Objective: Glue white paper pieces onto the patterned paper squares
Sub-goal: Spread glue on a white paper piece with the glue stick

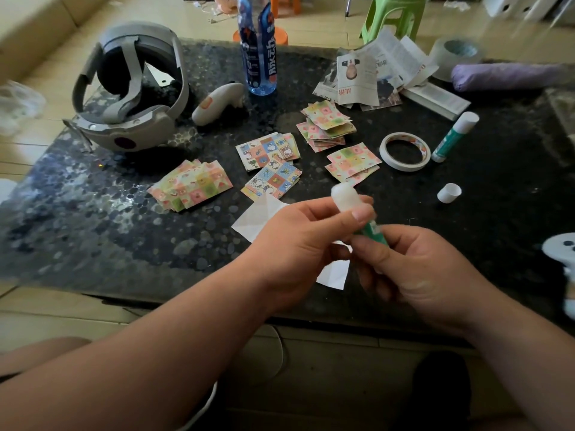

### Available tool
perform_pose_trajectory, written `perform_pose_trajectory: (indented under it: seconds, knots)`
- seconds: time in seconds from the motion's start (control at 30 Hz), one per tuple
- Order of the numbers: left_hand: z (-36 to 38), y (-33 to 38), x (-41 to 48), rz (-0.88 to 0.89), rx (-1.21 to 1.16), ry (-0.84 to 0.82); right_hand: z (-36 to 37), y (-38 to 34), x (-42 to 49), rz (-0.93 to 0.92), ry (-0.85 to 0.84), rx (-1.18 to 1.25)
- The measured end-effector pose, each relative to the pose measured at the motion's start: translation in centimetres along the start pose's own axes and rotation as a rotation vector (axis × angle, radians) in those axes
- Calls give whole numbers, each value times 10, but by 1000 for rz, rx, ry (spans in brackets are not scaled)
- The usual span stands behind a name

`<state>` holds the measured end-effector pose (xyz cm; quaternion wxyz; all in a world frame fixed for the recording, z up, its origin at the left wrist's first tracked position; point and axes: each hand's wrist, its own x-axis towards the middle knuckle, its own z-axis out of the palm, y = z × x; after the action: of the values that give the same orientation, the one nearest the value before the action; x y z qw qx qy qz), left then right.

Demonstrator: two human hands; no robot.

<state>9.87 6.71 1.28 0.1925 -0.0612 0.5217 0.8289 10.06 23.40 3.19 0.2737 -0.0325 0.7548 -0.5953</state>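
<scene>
Now, both hands hold uncapped glue stick (344, 201).
Thumb and fingers of left hand (298, 244) pinch it near white tip; right hand (420, 272) fingers curl round green barrel. Under them lies white paper piece (260, 217), patterned squares (273, 178) piled just beyond.

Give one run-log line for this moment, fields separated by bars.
step: glue prep | left hand: holds glue stick near tip | right hand: grips its body | cap: off, on table
</scene>
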Motion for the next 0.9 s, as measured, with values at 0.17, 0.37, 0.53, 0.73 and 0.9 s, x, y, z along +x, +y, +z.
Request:
perform_pose_trajectory:
  seconds: [0.17,0.37,0.53,0.73,0.9]
  knots:
    - [1,1,-2,47,44,-88,-4,1,-2,-47,-51,23]
    - [5,-2,-4,174,25,-2,-1,7,-4,-164,162,-162]
    - [7,-2,-5,239,108,92,-3,13,-6,-205,308,-384]
    - [0,3,-6,149,57,-40,-11,4,-7,-54,-60,28]
    - [1,6,-7,91,-37,-70,-17,7,-3,-119,-53,146]
